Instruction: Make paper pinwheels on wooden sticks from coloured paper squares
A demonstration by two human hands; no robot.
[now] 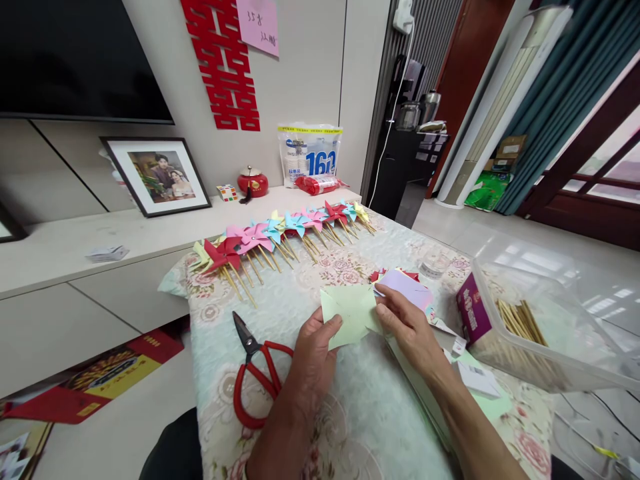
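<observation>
A pale green square of paper [350, 313] with cut lines toward its middle is held up over the table. My left hand [317, 350] pinches its left side, thumb on top. At the paper's right edge is my right hand [407, 327], thumb and fingers closed on the corner. Red-handled scissors [257, 373] lie left of my left hand, blades pointing away. Just beyond my right hand sits a small pile with a lilac paper sheet [406, 288] on top and red pieces beneath. Finished paper pinwheels [253, 237] on sticks lie in a row along the table's far side.
The table wears a floral tablecloth [345, 263]. At right stands a clear plastic box [530, 363] with wooden sticks [523, 320]. A clear round container [434, 263] is behind the pile. A small white box [475, 379] rests by my right forearm. The white cabinet [150, 240] borders the table's back.
</observation>
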